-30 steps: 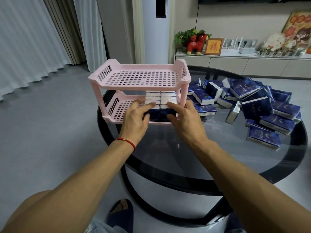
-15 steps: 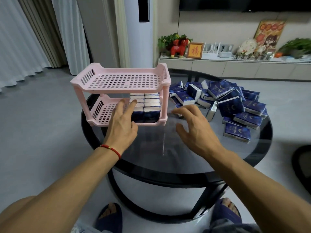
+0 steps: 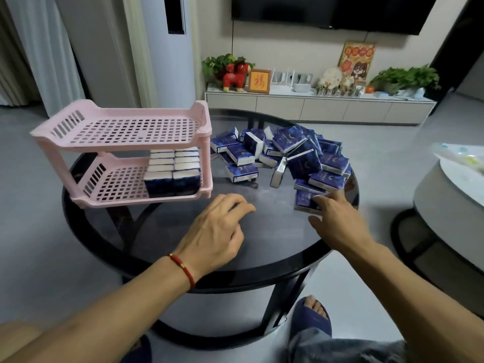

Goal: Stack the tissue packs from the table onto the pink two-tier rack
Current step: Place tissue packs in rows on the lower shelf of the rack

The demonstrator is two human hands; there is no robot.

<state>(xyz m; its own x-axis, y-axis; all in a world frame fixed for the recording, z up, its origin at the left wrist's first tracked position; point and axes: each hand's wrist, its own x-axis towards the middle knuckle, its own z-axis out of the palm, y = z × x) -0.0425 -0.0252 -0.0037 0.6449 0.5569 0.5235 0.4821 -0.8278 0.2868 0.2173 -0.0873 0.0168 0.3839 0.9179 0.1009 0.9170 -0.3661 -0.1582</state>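
Note:
The pink two-tier rack [image 3: 123, 128] stands on the left of the round black glass table [image 3: 262, 247]. Its top tier is bare. Several blue tissue packs [image 3: 174, 176] stand in rows at the right end of its lower tier. A loose pile of blue tissue packs [image 3: 293, 153] covers the table's far right. My right hand [image 3: 337, 221] lies on the nearest pack [image 3: 305, 201] at the pile's front edge, fingers on top and thumb spread beside it. My left hand [image 3: 217, 231] hovers over the table's middle, fingers loosely bent, holding nothing.
A second round table [image 3: 450, 205] with white and patterned things on it stands at the right edge. A white TV cabinet [image 3: 314, 106] with plants and ornaments runs along the far wall. My slippered foot [image 3: 313, 315] shows under the table.
Both hands have left the rack's lower tier. My right hand has swung right to the front of the loose pile, and my left hand has drawn back over the table's middle. The view has turned right.

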